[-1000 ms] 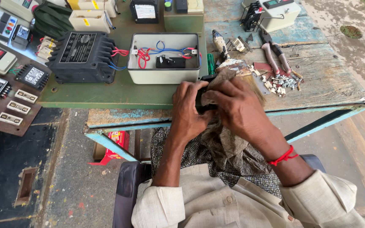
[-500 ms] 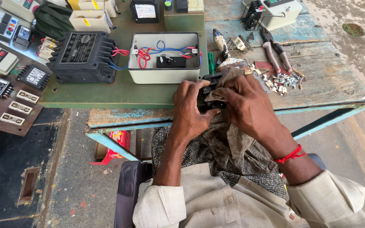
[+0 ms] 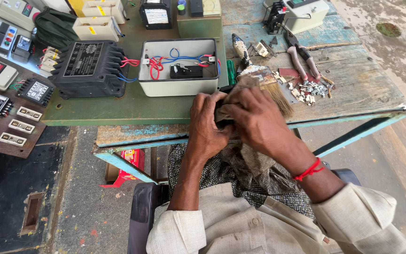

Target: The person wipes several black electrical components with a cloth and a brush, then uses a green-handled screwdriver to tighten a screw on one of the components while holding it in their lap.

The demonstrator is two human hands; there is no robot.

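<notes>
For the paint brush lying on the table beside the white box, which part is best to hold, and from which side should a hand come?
Grip the paint brush by its handle, which points away from the person. The bristles fan out toward the right hand and look soft. Come from above. The white box is close on the left, and pliers lie on the right.

Person wears a pale beige, loosely woven button-front shirt [image 3: 240,226], round beige button visible on the placket near 6 o'clock. Both sleeves rolled up around the elbows, forearms bare. Right wrist, at about 4 o'clock, carries a thin red knotted thread band [image 3: 308,170]. Lap is covered by a dark cloth with a fine light check pattern [image 3: 212,171]. No rings or watch visible on left hand [image 3: 207,124] or right hand [image 3: 259,120].
</notes>
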